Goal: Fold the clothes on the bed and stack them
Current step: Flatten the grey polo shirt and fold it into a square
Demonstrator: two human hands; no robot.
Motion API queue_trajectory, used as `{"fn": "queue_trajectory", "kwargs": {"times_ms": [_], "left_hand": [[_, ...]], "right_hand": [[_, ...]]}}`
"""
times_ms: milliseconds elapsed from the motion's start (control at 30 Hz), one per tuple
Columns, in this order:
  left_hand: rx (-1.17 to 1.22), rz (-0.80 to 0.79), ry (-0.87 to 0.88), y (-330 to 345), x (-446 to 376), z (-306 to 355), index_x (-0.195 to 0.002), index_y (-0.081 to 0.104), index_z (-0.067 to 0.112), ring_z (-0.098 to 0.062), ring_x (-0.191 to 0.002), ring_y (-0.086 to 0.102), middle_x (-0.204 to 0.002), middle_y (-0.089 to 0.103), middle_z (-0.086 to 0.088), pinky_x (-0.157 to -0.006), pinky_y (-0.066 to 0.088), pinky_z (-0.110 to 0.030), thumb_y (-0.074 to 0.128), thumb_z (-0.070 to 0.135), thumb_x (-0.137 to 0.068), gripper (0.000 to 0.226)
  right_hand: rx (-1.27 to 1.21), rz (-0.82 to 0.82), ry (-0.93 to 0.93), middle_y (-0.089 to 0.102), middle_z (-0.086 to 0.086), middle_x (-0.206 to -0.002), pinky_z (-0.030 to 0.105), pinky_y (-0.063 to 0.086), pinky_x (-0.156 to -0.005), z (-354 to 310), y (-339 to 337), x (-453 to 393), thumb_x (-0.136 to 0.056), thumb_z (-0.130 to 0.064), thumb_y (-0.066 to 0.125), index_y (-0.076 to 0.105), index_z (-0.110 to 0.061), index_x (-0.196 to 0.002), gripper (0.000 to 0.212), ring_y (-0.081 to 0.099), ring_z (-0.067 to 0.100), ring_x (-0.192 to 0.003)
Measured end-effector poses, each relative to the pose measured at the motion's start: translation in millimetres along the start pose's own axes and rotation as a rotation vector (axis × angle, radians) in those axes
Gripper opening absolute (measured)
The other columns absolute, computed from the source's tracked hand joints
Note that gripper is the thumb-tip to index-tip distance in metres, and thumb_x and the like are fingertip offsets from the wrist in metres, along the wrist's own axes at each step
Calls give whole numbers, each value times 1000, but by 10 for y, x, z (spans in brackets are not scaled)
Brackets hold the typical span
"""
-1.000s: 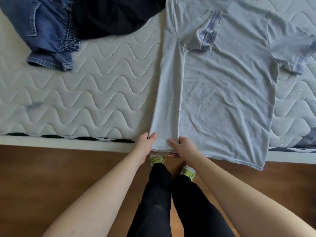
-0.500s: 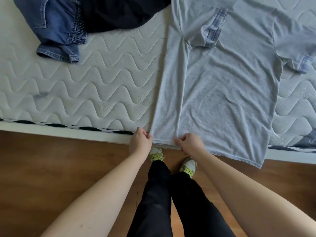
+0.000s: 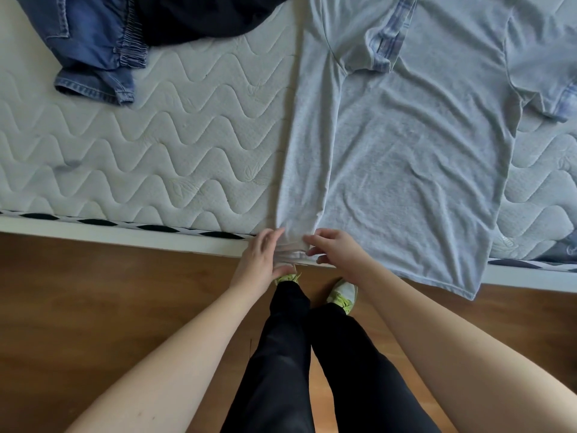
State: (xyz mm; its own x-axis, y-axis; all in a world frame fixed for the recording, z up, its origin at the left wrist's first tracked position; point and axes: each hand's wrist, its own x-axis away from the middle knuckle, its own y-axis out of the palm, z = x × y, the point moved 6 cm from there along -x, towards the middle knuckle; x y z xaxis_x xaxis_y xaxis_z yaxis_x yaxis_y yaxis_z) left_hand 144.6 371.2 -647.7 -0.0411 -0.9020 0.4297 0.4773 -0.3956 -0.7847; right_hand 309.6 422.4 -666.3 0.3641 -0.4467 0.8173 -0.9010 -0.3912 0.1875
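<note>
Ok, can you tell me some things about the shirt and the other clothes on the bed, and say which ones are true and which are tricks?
1. The grey T-shirt lies spread on the mattress. True.
2. Both sides of the shirt are folded in. False: only its left side is folded over; the right sleeve lies flat, spread out.
3. The left hand and right hand are both at the shirt's bottom hem. True.
4. The denim shorts sit on top of the shirt. False: they lie apart, at the far left, beside a dark garment.
5. The shirt's hem hangs past the bed edge on the right. True.
</note>
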Motion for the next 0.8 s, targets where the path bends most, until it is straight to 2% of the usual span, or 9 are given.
{"fn": "queue_trajectory", "kwargs": {"times_ms": [67,167,300,400,600,700,800], "left_hand": [[-44,85,3,-11,30,25,-137,48,4,-35,-109,57,-128,51,-18,-84,53,-45,62,47,-85,69],[17,189,-104,-53,-27,67,-122,53,0,-38,-94,60,-113,56,-20,-68,54,-45,75,21,-81,51],[18,205,-210,-89,-61,18,-118,50,3,-36,-78,61,-109,56,-16,-53,44,-37,67,2,-80,42],[-58,198,-192,-83,0,-35,-110,54,1,-36,-68,59,-100,57,-16,-47,34,-33,66,-2,-77,36],[-279,215,-78,-90,45,-84,-100,62,1,-32,-56,57,-85,62,-16,-48,48,-38,75,-1,-69,34],[-347,225,-57,-73,20,-82,-102,64,1,-29,-54,59,-79,64,-12,-49,50,-36,77,0,-67,37],[-368,256,-28,-82,-10,-65,-107,58,4,-26,-54,58,-75,62,-9,-48,49,-34,78,0,-64,48]], "right_hand": [[-102,-68,22,69,-1,-79,23,54,-66,2,47,27,-90,-24,70,66,-14,-79,16,69,11,-79],[-159,-119,53,71,0,-86,22,54,-65,16,130,47,-90,-23,70,63,-12,-82,15,72,14,-85],[-39,3,94,73,3,-82,19,51,-54,75,114,37,-90,-25,71,63,-10,-83,18,73,13,-76],[135,137,116,76,4,-75,15,46,-45,165,67,-9,-91,-26,70,65,-5,-90,21,70,7,-61],[164,242,126,74,2,-67,17,48,-46,259,93,-93,-92,-25,69,66,-5,-92,20,68,8,-55],[169,230,127,74,2,-66,16,47,-44,292,93,-90,-93,-27,67,65,-6,-87,22,69,8,-54],[111,151,98,75,1,-72,17,48,-46,281,103,-48,-91,-28,69,63,-11,-82,21,72,12,-65]]}}
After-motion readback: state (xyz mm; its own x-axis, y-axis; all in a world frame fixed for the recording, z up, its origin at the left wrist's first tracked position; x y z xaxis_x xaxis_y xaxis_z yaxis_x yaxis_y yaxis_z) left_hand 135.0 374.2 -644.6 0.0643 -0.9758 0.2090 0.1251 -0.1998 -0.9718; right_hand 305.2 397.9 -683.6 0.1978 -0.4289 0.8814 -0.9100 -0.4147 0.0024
